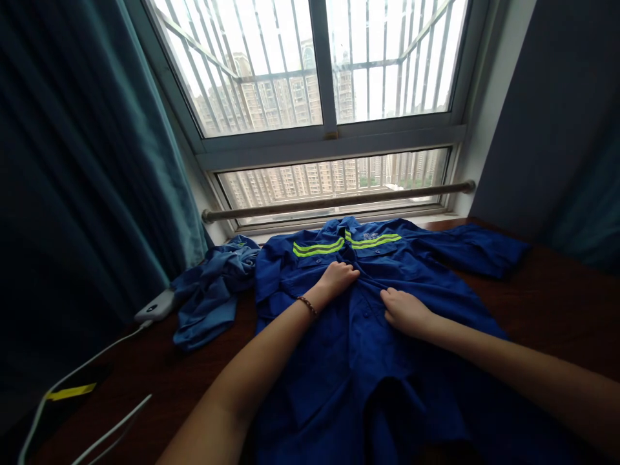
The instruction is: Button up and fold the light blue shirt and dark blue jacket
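Note:
A blue work shirt (pixel 358 336) with yellow-green reflective stripes across the chest lies spread front-up on a dark wooden table (pixel 547 297). My left hand (pixel 338 278), a beaded bracelet on its wrist, rests on the shirt's front just below the left chest pocket, fingers curled and pinching the fabric at the placket. My right hand (pixel 404 311) lies a little lower and to the right, fingers curled onto the cloth near the button line. Both hands sit close to the shirt's centre opening.
A second, crumpled blue garment (pixel 213 290) lies left of the shirt. A white power bank (pixel 155 305) with white cables (pixel 92 361) sits at the table's left. Teal curtains hang on both sides, and a barred window with a rail (pixel 334 200) lies behind.

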Demonstrator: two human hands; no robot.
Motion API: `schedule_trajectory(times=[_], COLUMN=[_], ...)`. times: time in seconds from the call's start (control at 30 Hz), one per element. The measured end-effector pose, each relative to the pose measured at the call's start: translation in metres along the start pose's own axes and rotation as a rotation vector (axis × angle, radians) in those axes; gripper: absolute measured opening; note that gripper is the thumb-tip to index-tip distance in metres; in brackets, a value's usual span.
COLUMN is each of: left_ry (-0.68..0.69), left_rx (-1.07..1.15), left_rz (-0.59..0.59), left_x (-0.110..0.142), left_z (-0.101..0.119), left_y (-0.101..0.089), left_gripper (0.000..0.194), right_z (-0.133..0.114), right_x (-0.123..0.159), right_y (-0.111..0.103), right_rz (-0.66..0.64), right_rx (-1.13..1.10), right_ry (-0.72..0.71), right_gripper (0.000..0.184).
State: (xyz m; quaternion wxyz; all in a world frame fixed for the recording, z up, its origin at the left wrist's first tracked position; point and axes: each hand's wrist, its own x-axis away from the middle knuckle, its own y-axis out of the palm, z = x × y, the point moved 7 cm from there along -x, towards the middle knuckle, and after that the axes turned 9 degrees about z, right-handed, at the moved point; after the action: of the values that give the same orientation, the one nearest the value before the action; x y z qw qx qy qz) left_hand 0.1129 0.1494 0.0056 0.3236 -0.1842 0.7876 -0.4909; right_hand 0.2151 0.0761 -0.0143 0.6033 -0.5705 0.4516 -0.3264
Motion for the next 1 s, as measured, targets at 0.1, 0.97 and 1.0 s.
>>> schedule_trajectory(times=[0.1,0.97,1.0], left_ry=[-0.141,-0.363,-0.405], left_rx=[0.043,1.295,1.375], left_rz=[0.027,0.180,0.171], left_x=[-0.003,0.057,0.057], left_z=[0.012,0.041,0.040], left_y=[-0.016,-0.031,-0.030], left_gripper=[0.016,0.017,0.018], right_z=[0.013,0.024,0.022], right_x=[-0.016,-0.009,-0.008], right_y=[0.006,0.013,0.010], right_rz=[0.023,-0.037,-0.042], right_rx=[-0.052,-1.683,-1.745], right_ry=[0.064,0.487,0.485], right_gripper=[0.016,0.025,0.025])
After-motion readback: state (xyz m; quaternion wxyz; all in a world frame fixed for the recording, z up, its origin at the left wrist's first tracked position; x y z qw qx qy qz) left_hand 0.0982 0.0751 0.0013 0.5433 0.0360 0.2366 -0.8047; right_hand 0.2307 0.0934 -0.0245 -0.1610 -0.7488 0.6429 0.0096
